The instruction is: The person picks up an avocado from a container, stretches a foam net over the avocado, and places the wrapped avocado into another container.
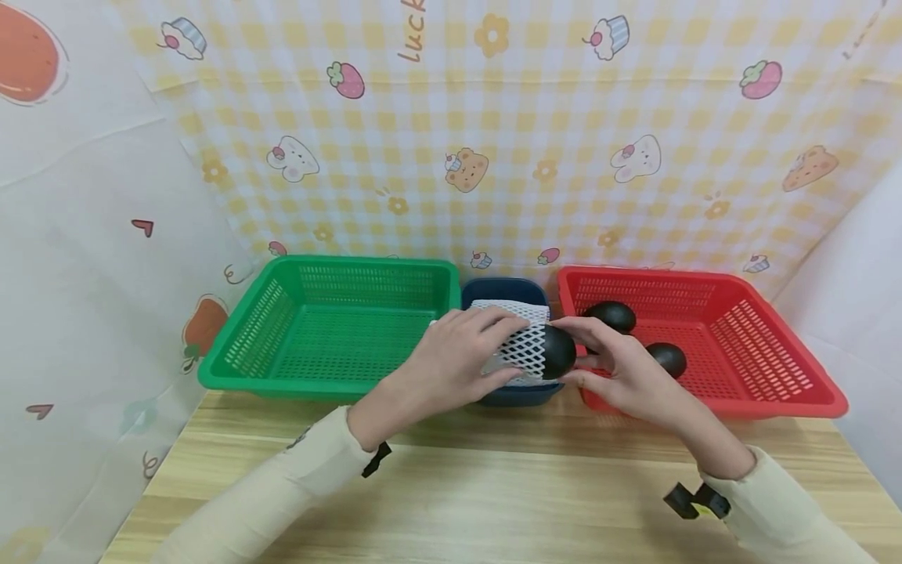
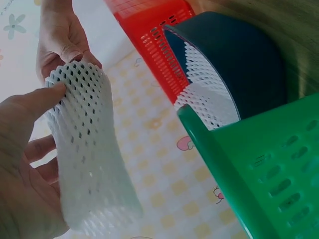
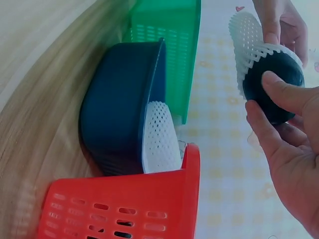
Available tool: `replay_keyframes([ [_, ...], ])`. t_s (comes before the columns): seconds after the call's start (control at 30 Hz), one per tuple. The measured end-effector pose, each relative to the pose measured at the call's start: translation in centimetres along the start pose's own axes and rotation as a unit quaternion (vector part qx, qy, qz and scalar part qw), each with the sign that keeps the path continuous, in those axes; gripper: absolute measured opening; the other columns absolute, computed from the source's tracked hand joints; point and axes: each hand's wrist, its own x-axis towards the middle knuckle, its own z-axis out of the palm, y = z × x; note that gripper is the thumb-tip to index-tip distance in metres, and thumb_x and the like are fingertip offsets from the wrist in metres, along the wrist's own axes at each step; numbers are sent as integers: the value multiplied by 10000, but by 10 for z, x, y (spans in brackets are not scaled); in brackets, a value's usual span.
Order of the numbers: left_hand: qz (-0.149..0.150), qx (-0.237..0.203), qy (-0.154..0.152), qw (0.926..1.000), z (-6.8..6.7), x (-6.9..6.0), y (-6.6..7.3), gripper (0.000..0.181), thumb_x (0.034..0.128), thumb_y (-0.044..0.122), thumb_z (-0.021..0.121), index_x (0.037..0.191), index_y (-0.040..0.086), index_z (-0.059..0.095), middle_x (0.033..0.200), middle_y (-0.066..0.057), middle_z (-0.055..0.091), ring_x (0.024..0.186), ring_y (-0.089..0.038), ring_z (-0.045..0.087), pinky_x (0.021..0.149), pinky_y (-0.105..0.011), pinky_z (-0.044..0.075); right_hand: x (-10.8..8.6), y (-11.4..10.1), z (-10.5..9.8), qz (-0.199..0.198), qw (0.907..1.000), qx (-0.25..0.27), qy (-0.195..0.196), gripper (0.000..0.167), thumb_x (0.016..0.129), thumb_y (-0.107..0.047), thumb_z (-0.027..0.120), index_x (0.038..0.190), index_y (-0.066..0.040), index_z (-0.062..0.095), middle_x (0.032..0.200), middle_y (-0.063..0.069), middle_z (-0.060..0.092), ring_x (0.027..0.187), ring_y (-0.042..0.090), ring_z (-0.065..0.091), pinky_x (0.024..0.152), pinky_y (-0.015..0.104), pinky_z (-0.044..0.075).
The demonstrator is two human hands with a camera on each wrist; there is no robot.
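Between both hands is a black, egg-shaped avocado (image 1: pixel 559 352), partly inside a white foam net sleeve (image 1: pixel 524 352). My left hand (image 1: pixel 454 356) grips the sleeve, thumb on one side and fingers on the other; in the left wrist view the sleeve (image 2: pixel 89 149) extends loosely past the hand. My right hand (image 1: pixel 627 372) holds the bare end of the avocado (image 3: pixel 286 67) with thumb and fingers. The part inside the sleeve is covered by mesh. Two more avocados (image 1: pixel 611 316) are visible in the red basket (image 1: pixel 761 407), to the right.
A green basket (image 1: pixel 282 384) with nothing visible inside stands at left. Between the baskets is a dark blue bin (image 1: pixel 517 397) holding white foam nets (image 3: pixel 160 142). All stand on a wooden table (image 1: pixel 507 493) before a patterned cloth (image 1: pixel 535 117).
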Motion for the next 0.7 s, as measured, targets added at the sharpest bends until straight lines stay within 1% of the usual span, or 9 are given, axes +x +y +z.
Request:
replay_keyframes([
  [0.13, 32, -142, 43, 9999, -1, 1, 0, 616, 857, 427, 822, 1346, 117, 613, 1277, -56, 617, 1103, -188, 583, 875, -340, 490, 2, -2, 2, -115, 9999, 51, 32, 800, 743, 240, 763, 1451, -8, 489, 1373, 120, 543, 1128, 233, 648, 795, 346, 564],
  [0.27, 80, -132, 106, 9998, -2, 1, 1, 632, 853, 437, 821, 1349, 108, 608, 1283, -67, 614, 1102, -197, 584, 871, -333, 496, 3, -3, 6, -216, 9995, 66, 198, 803, 717, 263, 765, 1436, 14, 509, 1348, 124, 563, 1068, 250, 673, 774, 345, 571],
  [0.33, 76, -109, 111, 9998, -2, 1, 1, 645, 848, 439, 825, 1354, 105, 604, 1289, -72, 612, 1103, -203, 585, 874, -338, 500, 2, -3, 7, -242, 9991, -8, 334, 801, 707, 254, 780, 1425, 17, 518, 1338, 126, 579, 1072, 236, 670, 785, 338, 567],
  [0.47, 86, -68, 126, 9999, -2, 2, 3, 671, 837, 446, 831, 1359, 92, 602, 1301, -81, 602, 1093, -209, 589, 881, -343, 505, 2, -3, 11, -230, 9977, -185, 602, 775, 704, 208, 817, 1397, 10, 533, 1314, 129, 612, 1131, 176, 645, 833, 339, 550],
  [0.53, 96, -42, 131, 9999, -2, 2, 3, 682, 833, 452, 831, 1362, 87, 602, 1306, -85, 598, 1091, -210, 587, 885, -343, 506, 2, -4, 12, -226, 9970, -235, 699, 757, 706, 189, 828, 1383, 6, 542, 1297, 125, 625, 1124, 158, 646, 844, 341, 547],
  [0.7, 100, -33, 137, 9999, -1, 3, 3, 692, 827, 464, 832, 1365, 93, 602, 1313, -79, 593, 1087, -209, 588, 870, -330, 511, 3, -5, 15, -267, 9963, 2, 820, 733, 693, 207, 824, 1355, 19, 573, 1251, 120, 643, 1046, 186, 680, 828, 356, 554],
])
